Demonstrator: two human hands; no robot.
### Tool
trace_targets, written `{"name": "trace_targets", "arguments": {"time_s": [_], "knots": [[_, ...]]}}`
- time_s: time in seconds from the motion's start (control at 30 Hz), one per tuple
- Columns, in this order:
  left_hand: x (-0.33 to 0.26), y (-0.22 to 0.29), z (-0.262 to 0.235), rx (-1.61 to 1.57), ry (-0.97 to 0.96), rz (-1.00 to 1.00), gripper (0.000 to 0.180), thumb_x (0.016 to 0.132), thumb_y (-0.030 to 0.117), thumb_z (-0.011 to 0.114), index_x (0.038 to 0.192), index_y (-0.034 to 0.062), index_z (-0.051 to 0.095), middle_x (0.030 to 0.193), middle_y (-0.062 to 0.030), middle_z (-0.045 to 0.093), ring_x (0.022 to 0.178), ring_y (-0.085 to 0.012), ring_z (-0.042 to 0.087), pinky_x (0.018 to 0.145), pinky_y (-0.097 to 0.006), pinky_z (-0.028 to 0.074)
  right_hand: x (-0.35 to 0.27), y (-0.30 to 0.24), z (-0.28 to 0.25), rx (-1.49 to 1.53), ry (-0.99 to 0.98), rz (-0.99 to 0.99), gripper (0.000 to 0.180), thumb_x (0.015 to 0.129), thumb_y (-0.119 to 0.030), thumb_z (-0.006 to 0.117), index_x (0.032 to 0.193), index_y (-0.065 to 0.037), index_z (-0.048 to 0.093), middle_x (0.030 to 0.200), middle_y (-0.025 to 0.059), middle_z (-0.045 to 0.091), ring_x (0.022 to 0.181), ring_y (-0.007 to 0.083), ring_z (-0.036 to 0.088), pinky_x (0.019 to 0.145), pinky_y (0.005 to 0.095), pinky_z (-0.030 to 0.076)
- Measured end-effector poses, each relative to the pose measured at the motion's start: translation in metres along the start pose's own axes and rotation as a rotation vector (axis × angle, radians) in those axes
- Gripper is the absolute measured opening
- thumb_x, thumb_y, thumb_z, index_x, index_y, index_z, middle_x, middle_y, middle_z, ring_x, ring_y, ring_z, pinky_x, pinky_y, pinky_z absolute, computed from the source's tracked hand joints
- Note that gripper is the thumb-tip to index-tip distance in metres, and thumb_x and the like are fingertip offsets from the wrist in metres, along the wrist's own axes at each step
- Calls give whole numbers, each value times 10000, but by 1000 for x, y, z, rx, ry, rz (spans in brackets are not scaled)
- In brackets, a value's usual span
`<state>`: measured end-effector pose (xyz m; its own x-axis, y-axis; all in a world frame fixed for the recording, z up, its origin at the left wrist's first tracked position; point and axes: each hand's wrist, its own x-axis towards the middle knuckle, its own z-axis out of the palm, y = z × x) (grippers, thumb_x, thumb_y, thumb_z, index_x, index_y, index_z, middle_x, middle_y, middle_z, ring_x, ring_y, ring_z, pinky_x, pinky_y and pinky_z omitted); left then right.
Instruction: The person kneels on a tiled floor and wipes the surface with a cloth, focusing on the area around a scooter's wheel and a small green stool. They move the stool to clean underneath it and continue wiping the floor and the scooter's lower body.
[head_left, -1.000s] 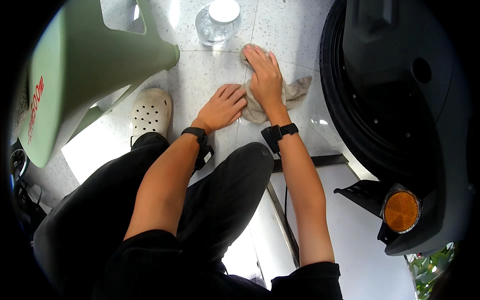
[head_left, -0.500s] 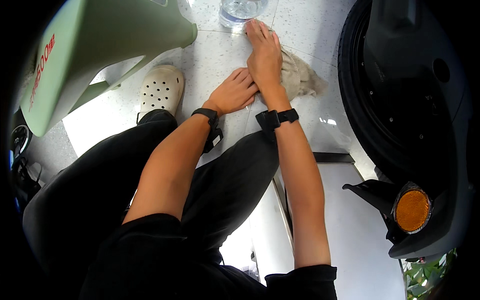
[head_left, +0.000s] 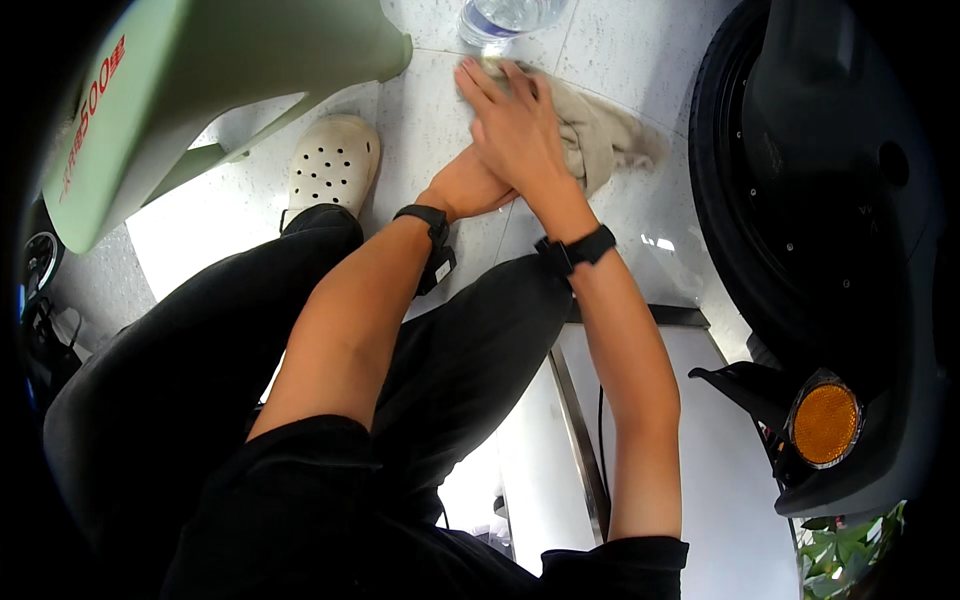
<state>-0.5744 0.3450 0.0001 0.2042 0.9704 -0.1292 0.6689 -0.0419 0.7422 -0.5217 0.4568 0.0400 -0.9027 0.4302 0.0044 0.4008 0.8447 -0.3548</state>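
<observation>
My right hand (head_left: 515,125) lies over the near-left side of a crumpled beige cloth (head_left: 590,130) on the floor, its fingers stretched out and somewhat apart. Beneath it rests my left hand (head_left: 468,185), crossed under the right; its fingers are hidden. How far the left hand touches the cloth cannot be seen. Part of the cloth's right end is blurred. Just beyond my fingertips stands a clear plastic water bottle (head_left: 505,18), cut off by the upper edge. Both wrists wear black bands.
A pale green plastic stool (head_left: 250,60) is at the left, near my cream clog (head_left: 335,165). On the right stands a dark vehicle's wheel (head_left: 705,150) with an orange reflector (head_left: 825,420) on its body. Green leaves (head_left: 850,550) show at lower right.
My right hand has shifted left and slightly nearer, with fingers spread wider. It now covers the left hand's fingers, which showed before. The whole view has shifted slightly.
</observation>
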Motion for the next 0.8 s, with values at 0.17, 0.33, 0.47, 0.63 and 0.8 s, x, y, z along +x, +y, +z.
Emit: {"name": "trace_targets", "arguments": {"time_s": [0.17,0.33,0.47,0.63,0.8], "knots": [[1,-7,4,74,59,71,415,915,302,537,1249,61,589,1305,-151,577,1274,-355,468,1093,-487,331,10,-2,4,-101,-55,75,525,844,-154,545,1366,-215,534,1397,-56,547,1230,278,493,1040,507,293],[0,-5,0,241,72,105,334,924,285,539,1168,71,617,1220,-123,613,1239,-295,480,1101,-417,323,-7,10,-10,-204,-48,146,528,844,-175,569,1369,-172,512,1401,-24,544,1221,272,490,1084,520,241],[-8,2,19,-250,255,-85,345,935,264,543,1217,69,582,1267,-131,585,1249,-301,470,1100,-407,324,4,-18,7,-8,-7,180,574,837,-114,531,1405,-149,456,1449,-6,493,1235,333,479,1105,546,232],[3,-6,21,-141,233,-12,347,968,229,477,1263,63,555,1353,-141,540,1287,-299,459,1089,-404,337,33,-32,16,44,-10,51,542,847,-111,536,1383,-156,470,1451,-19,488,1243,334,465,1120,516,245],[-1,-7,4,95,-100,34,391,961,231,475,1309,58,516,1399,-128,503,1297,-294,456,1102,-407,329,9,-8,7,-34,-32,166,518,838,-150,578,1352,-174,516,1413,-23,528,1190,317,506,1085,493,276]]}}
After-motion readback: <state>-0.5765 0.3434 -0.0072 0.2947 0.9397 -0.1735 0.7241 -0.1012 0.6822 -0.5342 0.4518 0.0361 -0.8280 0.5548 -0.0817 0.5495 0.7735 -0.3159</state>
